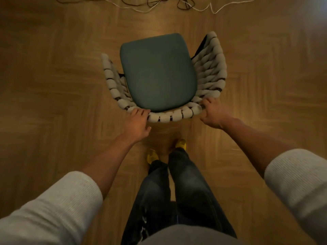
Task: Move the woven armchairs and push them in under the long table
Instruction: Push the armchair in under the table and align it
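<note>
1. Position. We find the woven armchair (pixel 208 71) standing on the wooden parquet floor (pixel 53 85), directly in front of the person and near the middle of the view.

2. Orientation. The curved back rim lies nearest the person. The open front of the seat points away, toward the top of the view, and is turned slightly to the left. The long axis of the teal seat cushion (pixel 159 73) runs near to far along that same line. The woven arms flank the cushion on both sides.

3. Grip. The left hand (pixel 138 121) grips the rear left of the rim, with its fingers curled over the weave. The right hand (pixel 213 114) grips the rear right of the rim in the same way.

4. Surroundings. Loose cables (pixel 159 4) lie on the floor well beyond the chair. We see yellow shoes (pixel 152 155) and dark jeans (pixel 185 183) just behind the chair back.
</note>
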